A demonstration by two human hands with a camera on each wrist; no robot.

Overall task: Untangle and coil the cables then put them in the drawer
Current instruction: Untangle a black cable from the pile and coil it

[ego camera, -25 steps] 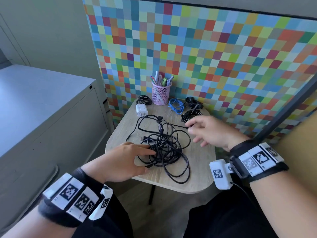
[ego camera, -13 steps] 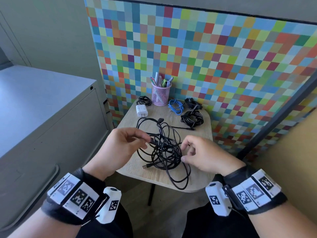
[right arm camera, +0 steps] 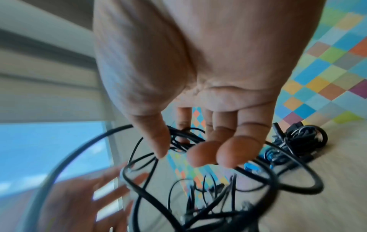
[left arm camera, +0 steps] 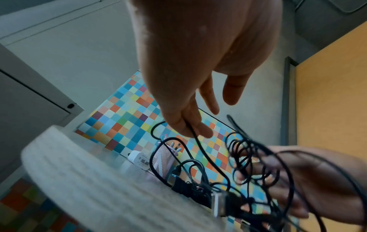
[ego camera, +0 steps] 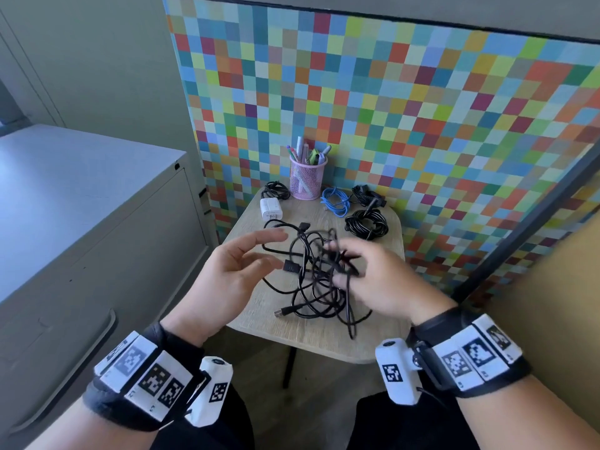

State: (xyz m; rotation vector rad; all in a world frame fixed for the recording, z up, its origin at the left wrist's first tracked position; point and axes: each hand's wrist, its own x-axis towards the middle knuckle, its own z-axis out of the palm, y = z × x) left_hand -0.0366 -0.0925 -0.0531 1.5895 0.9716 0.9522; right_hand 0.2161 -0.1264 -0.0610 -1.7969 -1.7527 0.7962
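A tangled bundle of thin black cables (ego camera: 319, 277) is lying partly on the small rounded light-wood desk (ego camera: 311, 339) and partly lifted between the two hands, with a loop trailing over the near edge. The right hand (ego camera: 383, 284) is gathering several strands, its grip curling round them with thumb and fingers closing in (the motion blur is making the exact pinch hard to read, but the right wrist view is showing strands running between thumb and fingertips (right arm camera: 226, 155)). The left hand (ego camera: 230, 271) is hovering just beside the tangle with its grip spread, fingers straight and apart; in the left wrist view one black strand is running along the thumb, seemingly only touching it. At the back of the desk are sitting a pink mesh pen cup (ego camera: 306, 180), a white charger block (ego camera: 270, 207), a coiled blue cable (ego camera: 336, 201) and coiled black cable bundles (ego camera: 367, 224). A grey metal cabinet (ego camera: 81, 206) is standing to the left.
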